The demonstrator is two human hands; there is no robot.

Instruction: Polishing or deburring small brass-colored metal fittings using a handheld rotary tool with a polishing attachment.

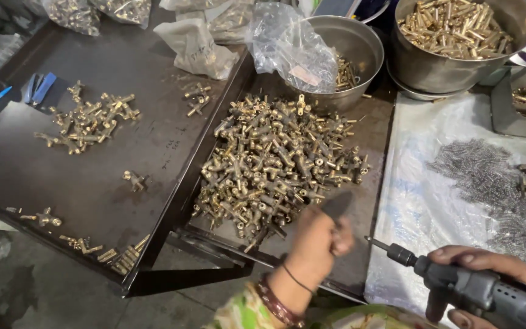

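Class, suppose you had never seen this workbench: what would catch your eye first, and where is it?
The big heap of shiny brass fittings on the dark metal tray at centre. Next, the grey power screwdriver in the right hand at lower right, and the left hand closed beside the heap.

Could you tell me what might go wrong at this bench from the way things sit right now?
1. The left hand is closed near the edge of the heaped brass fittings, while the right hand holds a power screwdriver whose bit points towards it; a slip could jab the fingers.
2. The heap lies close to the dark tray's front edge, so a nudge might roll pieces off.
3. The plastic bag droops over the steel bowl and could slide in.
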